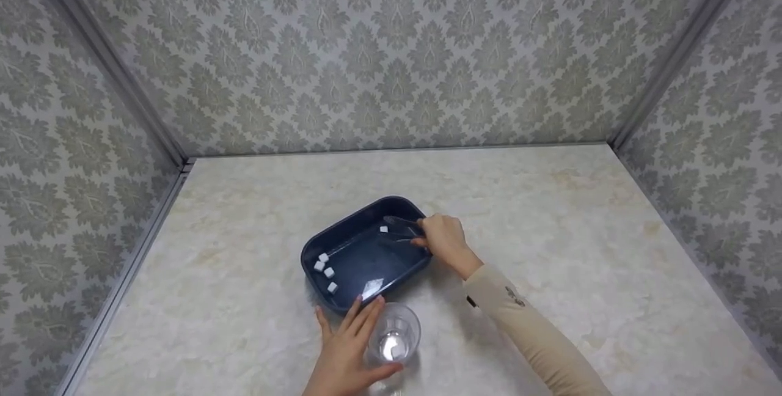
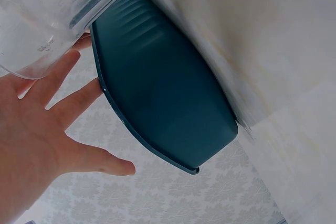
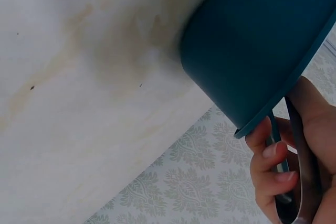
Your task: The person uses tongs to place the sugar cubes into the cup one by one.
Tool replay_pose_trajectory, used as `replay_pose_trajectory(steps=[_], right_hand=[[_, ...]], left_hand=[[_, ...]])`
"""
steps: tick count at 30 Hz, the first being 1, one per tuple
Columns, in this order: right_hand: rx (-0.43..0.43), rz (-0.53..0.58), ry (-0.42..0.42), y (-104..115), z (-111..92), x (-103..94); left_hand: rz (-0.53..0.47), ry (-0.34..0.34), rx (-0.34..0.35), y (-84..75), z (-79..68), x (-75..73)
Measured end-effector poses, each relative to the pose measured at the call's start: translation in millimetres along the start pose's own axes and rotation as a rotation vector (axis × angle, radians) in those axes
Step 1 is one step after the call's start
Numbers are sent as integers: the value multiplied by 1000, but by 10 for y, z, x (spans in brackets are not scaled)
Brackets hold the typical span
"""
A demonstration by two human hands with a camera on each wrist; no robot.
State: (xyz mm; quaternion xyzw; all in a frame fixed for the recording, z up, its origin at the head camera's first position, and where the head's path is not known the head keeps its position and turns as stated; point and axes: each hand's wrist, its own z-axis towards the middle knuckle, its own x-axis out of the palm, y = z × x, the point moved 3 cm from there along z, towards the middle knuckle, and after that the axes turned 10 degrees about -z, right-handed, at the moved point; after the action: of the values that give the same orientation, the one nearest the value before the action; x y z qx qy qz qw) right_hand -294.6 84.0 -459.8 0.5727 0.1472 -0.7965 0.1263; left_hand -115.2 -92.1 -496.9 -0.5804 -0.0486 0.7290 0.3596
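In the head view my right hand (image 1: 445, 238) grips a pair of tongs (image 1: 400, 221) over the right end of a dark blue dish (image 1: 342, 223). The tips of the tongs stand apart near one small white cube (image 1: 383, 229); contact cannot be made out. In the right wrist view, curled fingers (image 3: 270, 177) hold the tongs' handles beside the rim. My left hand (image 1: 349, 347) is spread, its fingertips at the dish's near rim. Between its thumb and index finger stands a clear cup (image 1: 396, 338). In the left wrist view, the cup (image 2: 37, 30) partly hides that hand.
Several more white cubes (image 1: 329, 272) lie at the dish's left end. The dish and cup stand on a pale marbled tabletop (image 1: 550, 212). Patterned walls (image 1: 397, 54) enclose the table at the back and both sides.
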Motion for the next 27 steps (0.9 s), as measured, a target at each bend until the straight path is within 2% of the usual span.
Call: replay_pose_trajectory(steps=[9,27], right_hand=[[3,-59,35,47,43,-4],[9,-118,40,82,67,-1]], left_hand=[[14,7,1,5,5,-7],[4,0,5,-1,-8,7]])
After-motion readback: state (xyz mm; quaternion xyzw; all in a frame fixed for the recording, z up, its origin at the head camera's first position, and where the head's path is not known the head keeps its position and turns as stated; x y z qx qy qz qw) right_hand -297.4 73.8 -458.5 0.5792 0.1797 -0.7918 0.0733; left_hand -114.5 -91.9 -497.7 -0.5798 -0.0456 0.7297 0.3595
